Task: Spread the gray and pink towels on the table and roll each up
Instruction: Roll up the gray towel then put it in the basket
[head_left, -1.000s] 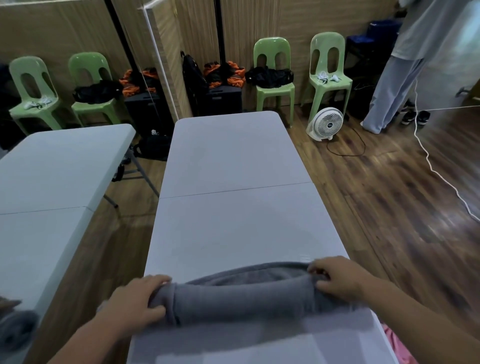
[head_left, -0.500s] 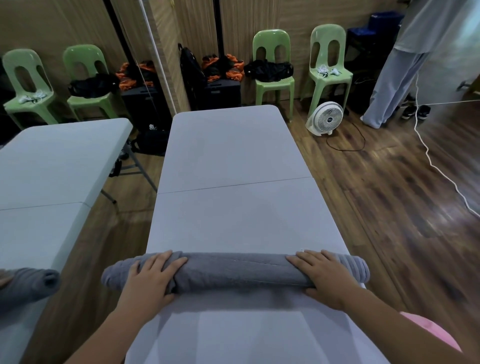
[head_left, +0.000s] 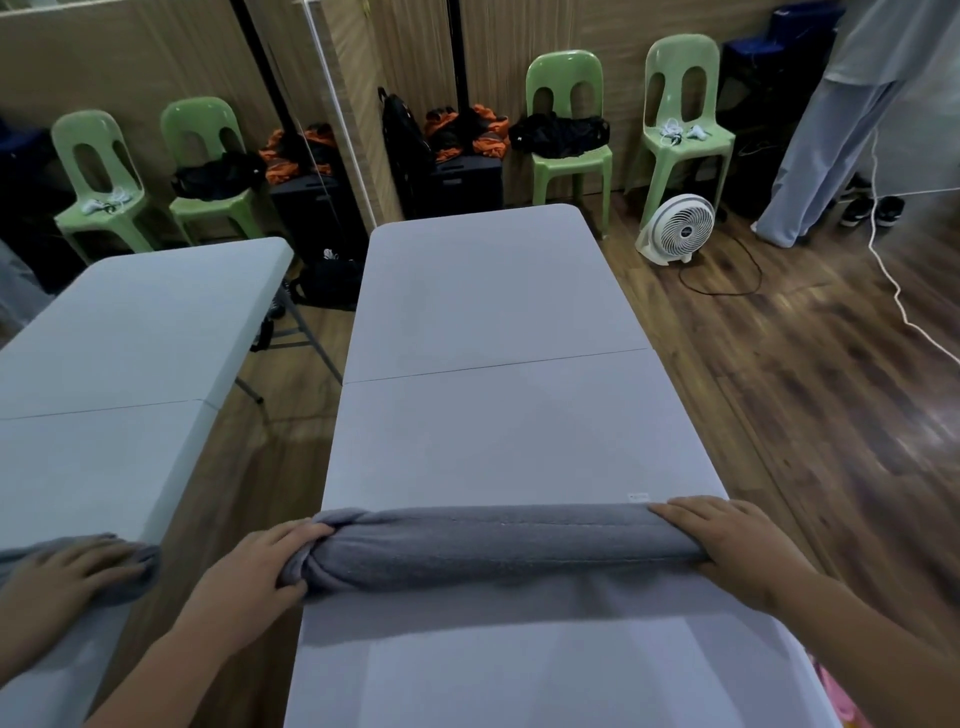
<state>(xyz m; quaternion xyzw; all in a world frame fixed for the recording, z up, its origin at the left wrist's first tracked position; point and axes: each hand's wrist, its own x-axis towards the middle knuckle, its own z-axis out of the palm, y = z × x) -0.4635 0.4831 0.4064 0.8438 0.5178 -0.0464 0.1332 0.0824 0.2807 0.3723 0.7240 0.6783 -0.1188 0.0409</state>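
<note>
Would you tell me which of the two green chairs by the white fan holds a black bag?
The chair farther from the fan, left in view: a black bag fills its seat, while the nearer chair holds small white items.

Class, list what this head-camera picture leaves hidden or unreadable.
Head view:
- Pink towel: only a sliver shows; the bottom edge and the right arm cut it off.
- Gray towel, right end: covered by the right hand.
- Small label on the table: too small to read.
- Standing person: cut off by the top edge.

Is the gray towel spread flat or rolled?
Rolled: the gray towel lies as a tube across the table, left hand and right hand at its ends.
</note>
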